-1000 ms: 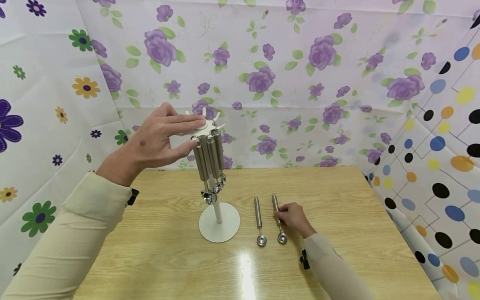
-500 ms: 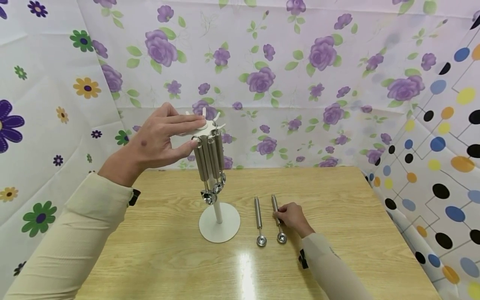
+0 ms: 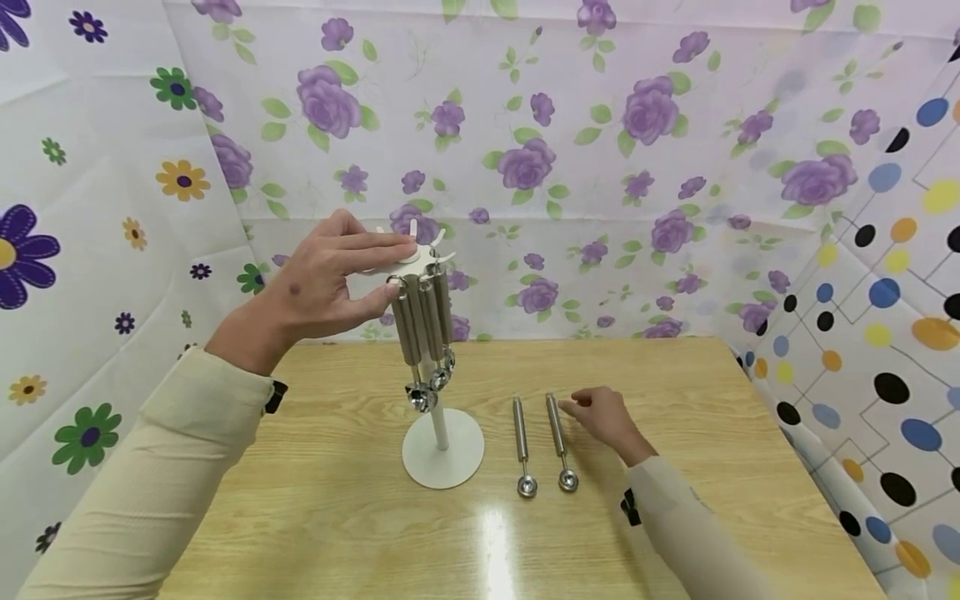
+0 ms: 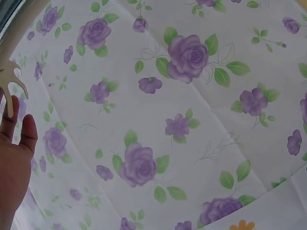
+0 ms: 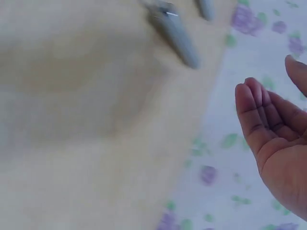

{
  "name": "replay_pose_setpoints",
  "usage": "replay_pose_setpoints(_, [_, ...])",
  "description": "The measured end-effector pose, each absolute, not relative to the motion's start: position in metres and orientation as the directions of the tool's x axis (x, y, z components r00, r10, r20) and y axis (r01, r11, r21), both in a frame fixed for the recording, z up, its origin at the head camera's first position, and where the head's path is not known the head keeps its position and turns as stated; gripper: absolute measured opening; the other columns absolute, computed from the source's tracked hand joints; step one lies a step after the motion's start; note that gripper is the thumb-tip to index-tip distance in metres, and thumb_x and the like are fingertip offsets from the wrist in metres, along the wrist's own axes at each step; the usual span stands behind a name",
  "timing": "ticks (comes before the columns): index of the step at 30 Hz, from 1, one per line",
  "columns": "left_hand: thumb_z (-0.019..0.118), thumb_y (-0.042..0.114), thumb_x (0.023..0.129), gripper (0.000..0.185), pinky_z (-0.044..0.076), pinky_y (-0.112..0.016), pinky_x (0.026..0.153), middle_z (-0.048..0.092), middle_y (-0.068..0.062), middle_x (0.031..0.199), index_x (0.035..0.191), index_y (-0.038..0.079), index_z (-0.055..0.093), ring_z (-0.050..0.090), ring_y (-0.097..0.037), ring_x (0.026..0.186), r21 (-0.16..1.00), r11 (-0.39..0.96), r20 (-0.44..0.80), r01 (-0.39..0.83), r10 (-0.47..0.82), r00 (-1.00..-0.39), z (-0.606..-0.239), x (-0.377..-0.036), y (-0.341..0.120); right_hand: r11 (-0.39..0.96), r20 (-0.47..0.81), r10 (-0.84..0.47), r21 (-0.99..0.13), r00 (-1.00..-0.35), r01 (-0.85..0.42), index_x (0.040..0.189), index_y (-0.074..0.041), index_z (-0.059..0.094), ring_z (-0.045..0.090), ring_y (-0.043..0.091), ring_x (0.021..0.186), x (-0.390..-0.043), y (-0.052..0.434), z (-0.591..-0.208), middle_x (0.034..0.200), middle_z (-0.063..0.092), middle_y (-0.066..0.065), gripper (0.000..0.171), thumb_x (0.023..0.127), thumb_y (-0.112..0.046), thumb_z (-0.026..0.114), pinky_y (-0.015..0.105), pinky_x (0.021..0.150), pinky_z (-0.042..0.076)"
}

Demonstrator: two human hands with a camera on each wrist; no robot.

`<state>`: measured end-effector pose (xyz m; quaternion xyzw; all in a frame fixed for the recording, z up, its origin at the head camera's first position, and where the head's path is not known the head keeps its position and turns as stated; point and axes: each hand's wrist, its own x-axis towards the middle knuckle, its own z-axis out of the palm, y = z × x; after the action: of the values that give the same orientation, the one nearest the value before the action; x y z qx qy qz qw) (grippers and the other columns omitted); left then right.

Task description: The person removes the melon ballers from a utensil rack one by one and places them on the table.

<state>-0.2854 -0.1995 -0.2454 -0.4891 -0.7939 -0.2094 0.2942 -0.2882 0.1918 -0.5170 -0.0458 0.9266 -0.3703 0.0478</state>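
In the head view my left hand (image 3: 318,271) rests its straight fingers on the top of a white rack (image 3: 444,467), thumb at its near edge. The left wrist view shows the rack's pale prongs (image 4: 8,79) against my fingers. From the rack hang several steel melon ballers (image 3: 420,325), handles up and bowls down. Two more lie parallel on the table: a left one (image 3: 521,433) and a right one (image 3: 557,425). Beside the right one's handle, my right hand (image 3: 606,417) holds nothing, its fingers loosely bent. The right wrist view shows that palm (image 5: 280,153) bare.
A wooden table (image 3: 315,517) carries everything. Behind it hangs a cloth with purple roses (image 3: 525,162). Flower-patterned cloth (image 3: 90,433) borders the left side, and dotted cloth (image 3: 892,387) the right.
My right hand has let go of the right melon baller, which stays on the table, and moved slightly up and to the right. My left hand keeps its place on the rack.
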Motion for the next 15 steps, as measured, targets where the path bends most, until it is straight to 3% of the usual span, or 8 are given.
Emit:
replay_pose_setpoints(6, [0.053, 0.027, 0.088, 0.047, 0.033, -0.046, 0.079, 0.068, -0.013, 0.125, 0.123, 0.001, 0.07, 0.046, -0.031, 0.091, 0.048, 0.434, 0.67, 0.899, 0.654, -0.352, -0.246, -0.285, -0.2, 0.693, 0.012, -0.198, -0.705, -0.98, -0.149, 0.132, 0.007, 0.06, 0.065, 0.035, 0.106, -0.294, 0.19, -0.47, 0.123, 0.066, 0.023, 0.054, 0.099, -0.036, 0.063, 0.046, 0.084, 0.055])
replay_pose_setpoints(15, [0.047, 0.028, 0.088, 0.05, 0.033, -0.056, 0.088, 0.068, -0.014, 0.126, 0.125, 0.002, 0.069, 0.049, -0.036, 0.105, 0.095, 0.446, 0.651, 0.89, 0.649, -0.394, -0.246, -0.283, -0.199, 0.651, 0.139, -0.272, -0.702, -0.952, -0.289, 0.13, 0.001, 0.064, 0.067, 0.029, 0.102, -0.3, 0.175, -0.416, 0.118, 0.069, 0.016, 0.047, 0.098, -0.033, 0.064, 0.043, 0.083, 0.055])
